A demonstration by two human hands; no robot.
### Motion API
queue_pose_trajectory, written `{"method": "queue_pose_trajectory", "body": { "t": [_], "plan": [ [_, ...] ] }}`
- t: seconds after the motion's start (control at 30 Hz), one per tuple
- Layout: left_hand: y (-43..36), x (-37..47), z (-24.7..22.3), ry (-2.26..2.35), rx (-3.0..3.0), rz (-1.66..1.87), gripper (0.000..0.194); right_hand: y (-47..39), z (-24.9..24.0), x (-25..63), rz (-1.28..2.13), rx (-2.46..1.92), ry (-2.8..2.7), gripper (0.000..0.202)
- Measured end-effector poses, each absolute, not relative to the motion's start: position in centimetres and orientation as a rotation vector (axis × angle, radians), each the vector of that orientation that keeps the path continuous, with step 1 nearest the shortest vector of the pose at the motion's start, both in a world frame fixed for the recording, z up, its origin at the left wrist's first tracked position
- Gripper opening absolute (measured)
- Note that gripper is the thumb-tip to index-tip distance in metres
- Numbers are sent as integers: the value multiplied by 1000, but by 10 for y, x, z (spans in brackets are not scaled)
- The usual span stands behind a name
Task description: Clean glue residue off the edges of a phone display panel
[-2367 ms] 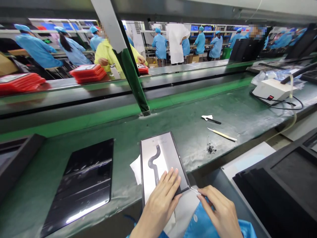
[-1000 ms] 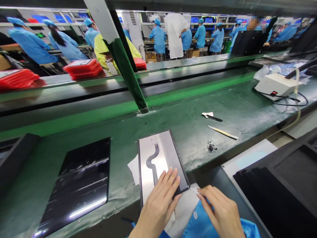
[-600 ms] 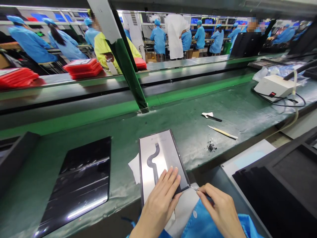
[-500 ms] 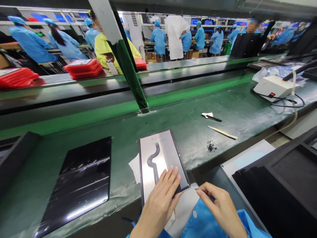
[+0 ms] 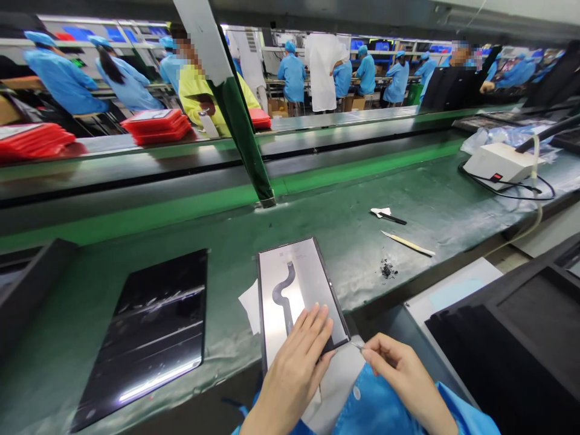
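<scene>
A flat display panel (image 5: 308,266) with a silvery back and a dark wavy ribbon cable (image 5: 281,295) lies at the bench's front edge, its near end jutting over. My left hand (image 5: 299,362) rests flat on the panel's near part, fingers stretched out, thumb by the near edge. Just off the panel's near right corner, my right hand (image 5: 396,365) pinches a thin metal tool (image 5: 357,345) between thumb and fingers. Most of this tool is hidden in the hand. A small gap shows between its tip and the corner. White paper (image 5: 250,307) sticks out from under the panel.
A glossy black screen (image 5: 154,326) lies to the left. Farther right are a yellow-handled knife (image 5: 408,243), a black tool (image 5: 392,217) with white wrapping, and black scraps (image 5: 388,269). A white device (image 5: 498,163) stands beyond. A green post (image 5: 244,139) rises behind; several co-workers sit across.
The metal tool's tip has come slightly away from the panel's corner. My left hand stays flat on the panel. The whole view has shifted a little.
</scene>
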State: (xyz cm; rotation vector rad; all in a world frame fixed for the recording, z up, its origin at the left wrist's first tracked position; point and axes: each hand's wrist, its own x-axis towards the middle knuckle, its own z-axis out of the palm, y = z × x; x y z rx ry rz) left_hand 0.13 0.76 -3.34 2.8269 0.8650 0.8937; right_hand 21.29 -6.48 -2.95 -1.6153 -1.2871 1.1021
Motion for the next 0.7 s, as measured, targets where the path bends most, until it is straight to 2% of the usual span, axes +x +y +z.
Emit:
{"method": "queue_pose_trajectory", "body": {
  "t": [0.13,0.37,0.7],
  "plan": [
    [8,2,-34,866,2838,907,42,-72,-30,211,764,-1700,-1448,26],
    [7,2,-35,871,2836,906,40,-72,-22,204,303,-1658,-1698,34],
    [7,3,-33,865,2840,910,41,-75,-26,200,111,-1648,-1732,34]
  ]
}}
